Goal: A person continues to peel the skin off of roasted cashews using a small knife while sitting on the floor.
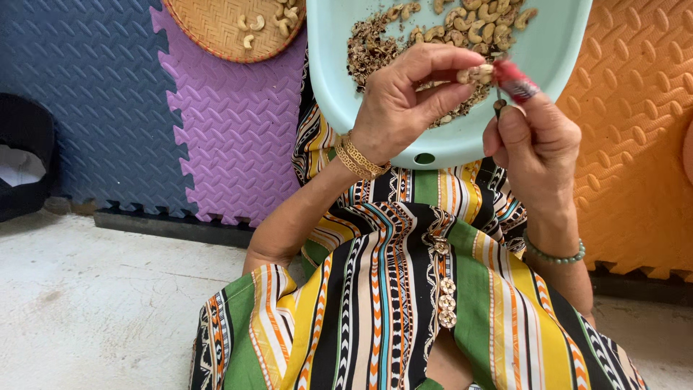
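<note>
My left hand (408, 97) pinches a pale cashew nut (476, 73) between thumb and fingers, above a light blue plastic tray (556, 50) resting on my lap. My right hand (538, 148) grips a small tool with a red handle (514, 81), its tip right by the nut. The tray holds several whole cashews (480, 25) at the top and a pile of brown skin scraps (368, 50) to the left. Gold bangles circle my left wrist, and a green bead bracelet sits on the right wrist.
A woven bamboo basket (216, 29) with several peeled cashews lies at the upper left on foam floor mats coloured blue, purple (231, 130) and orange (635, 144). A dark bag (25, 159) is at the far left. Bare concrete floor (94, 310) lies below, and my striped dress fills the lower middle.
</note>
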